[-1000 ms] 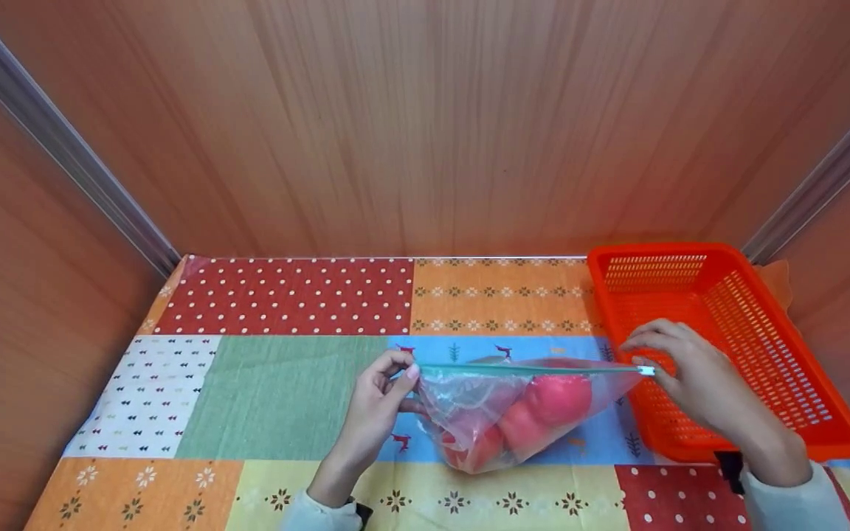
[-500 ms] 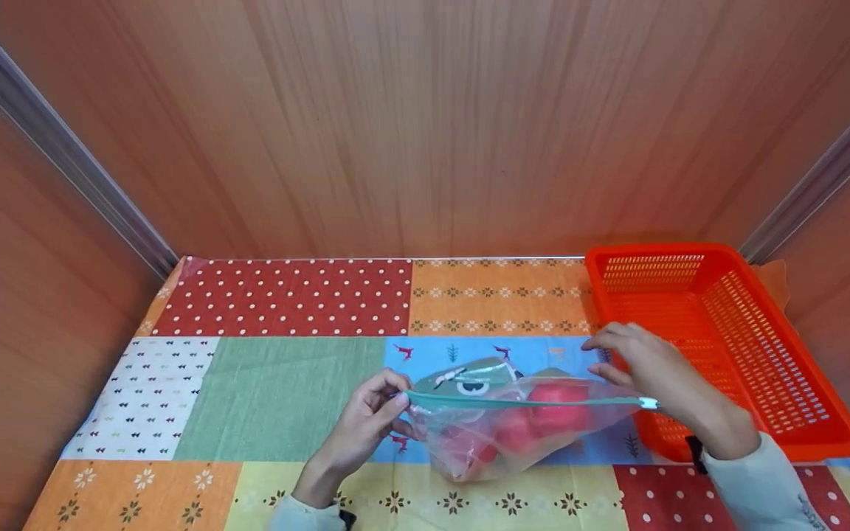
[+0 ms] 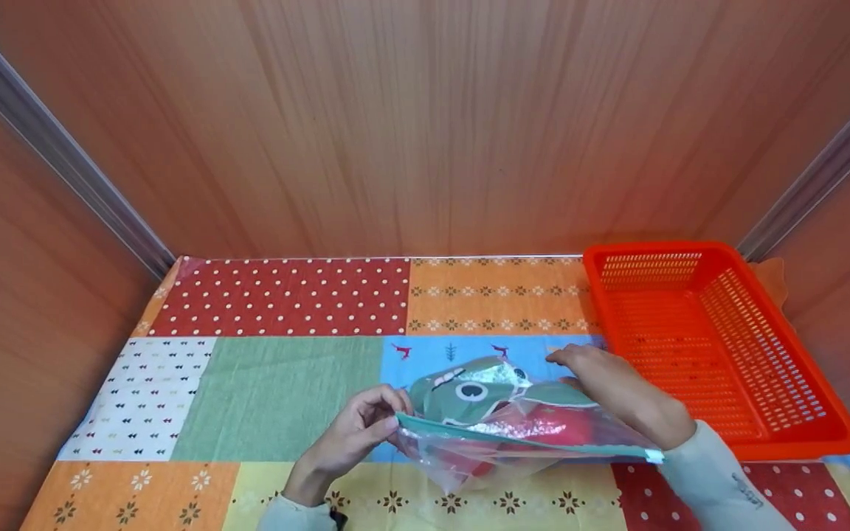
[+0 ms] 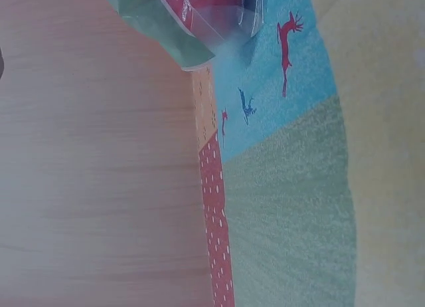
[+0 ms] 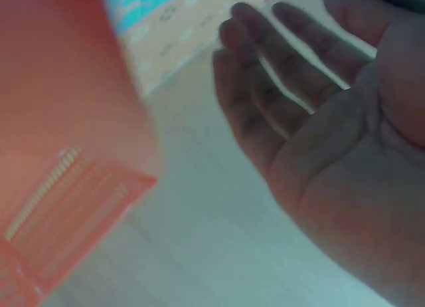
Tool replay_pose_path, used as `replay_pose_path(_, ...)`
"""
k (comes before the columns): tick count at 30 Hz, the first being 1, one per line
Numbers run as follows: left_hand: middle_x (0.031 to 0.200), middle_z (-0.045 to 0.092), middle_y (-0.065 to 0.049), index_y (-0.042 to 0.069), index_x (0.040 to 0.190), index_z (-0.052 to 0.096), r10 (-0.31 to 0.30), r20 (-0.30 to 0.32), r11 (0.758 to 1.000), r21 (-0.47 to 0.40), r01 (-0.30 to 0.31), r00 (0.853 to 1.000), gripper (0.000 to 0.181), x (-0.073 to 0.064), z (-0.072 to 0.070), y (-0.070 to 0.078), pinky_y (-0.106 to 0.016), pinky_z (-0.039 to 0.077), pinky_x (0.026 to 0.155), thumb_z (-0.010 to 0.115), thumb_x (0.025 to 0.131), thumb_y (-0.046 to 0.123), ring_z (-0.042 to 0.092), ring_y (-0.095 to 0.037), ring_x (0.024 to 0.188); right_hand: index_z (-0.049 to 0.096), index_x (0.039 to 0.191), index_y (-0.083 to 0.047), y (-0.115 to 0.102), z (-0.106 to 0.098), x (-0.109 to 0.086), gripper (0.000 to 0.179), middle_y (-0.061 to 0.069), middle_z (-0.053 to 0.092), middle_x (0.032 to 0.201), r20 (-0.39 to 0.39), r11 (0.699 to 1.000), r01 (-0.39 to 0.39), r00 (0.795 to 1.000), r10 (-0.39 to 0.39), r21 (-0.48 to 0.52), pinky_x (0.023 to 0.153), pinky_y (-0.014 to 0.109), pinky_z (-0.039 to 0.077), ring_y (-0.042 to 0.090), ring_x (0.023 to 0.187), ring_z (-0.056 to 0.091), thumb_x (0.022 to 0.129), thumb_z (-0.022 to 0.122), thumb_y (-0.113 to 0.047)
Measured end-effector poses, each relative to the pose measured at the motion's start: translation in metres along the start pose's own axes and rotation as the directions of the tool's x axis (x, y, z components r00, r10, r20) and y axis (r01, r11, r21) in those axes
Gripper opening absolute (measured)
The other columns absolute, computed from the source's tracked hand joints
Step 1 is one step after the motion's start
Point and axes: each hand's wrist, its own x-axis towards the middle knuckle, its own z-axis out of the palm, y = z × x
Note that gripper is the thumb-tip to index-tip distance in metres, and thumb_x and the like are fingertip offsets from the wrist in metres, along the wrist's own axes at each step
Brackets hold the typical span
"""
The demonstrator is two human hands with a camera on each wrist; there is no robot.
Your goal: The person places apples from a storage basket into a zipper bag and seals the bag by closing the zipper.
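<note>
A clear zip bag with a teal zip strip and a green cartoon face holds several red round things that look like fruit. My left hand pinches the bag's left corner at the end of the zip. The white slider sits at the strip's right end, by my right sleeve. My right hand is over the bag's right side, its fingers loosely extended; the right wrist view shows nothing in the palm. Part of the bag appears at the top of the left wrist view, without the left hand.
An orange-red perforated plastic basket stands to the right, close to my right arm. Something orange lies behind it by the wall. A patchwork cloth covers the table, with wood-grain panels around it.
My right hand has left the slider end and moved left over the bag. The left hand has lowered, and the zip strip has tilted towards me, showing the green face behind it.
</note>
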Motion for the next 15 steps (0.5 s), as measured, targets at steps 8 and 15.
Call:
replay_pose_path(8, 0.110, 0.068, -0.001, 0.010, 0.118, 0.067, -0.167, -0.193, 0.972, 0.134, 0.195, 0.967, 0.021, 0.005, -0.004, -0.005, -0.028, 0.061, 0.083, 0.055, 0.111, 0.026, 0.071, -0.012, 0.100, 0.058, 0.143, -0.007, -0.003, 0.006, -0.001, 0.079, 0.009, 0.065, 0.134, 0.011, 0.990, 0.019, 1.000, -0.020, 0.136, 0.102, 0.058, 0.054, 0.032, 0.123, 0.059, 0.075, 0.093, -0.029)
replay_pose_path(15, 0.115, 0.062, -0.018, -0.005, 0.125, 0.060, -0.202, -0.666, 0.680, 0.432, 0.593, 0.718, 0.025, 0.017, -0.006, -0.028, -0.040, 0.063, 0.075, 0.064, 0.105, 0.009, 0.065, -0.029, 0.087, 0.069, 0.129, -0.015, -0.018, 0.022, 0.015, 0.061, 0.004, 0.069, 0.119, -0.014, 0.972, -0.141, 0.989, 0.146, 0.186, 0.096, 0.048, 0.058, 0.022, 0.107, 0.064, 0.075, 0.093, -0.028)
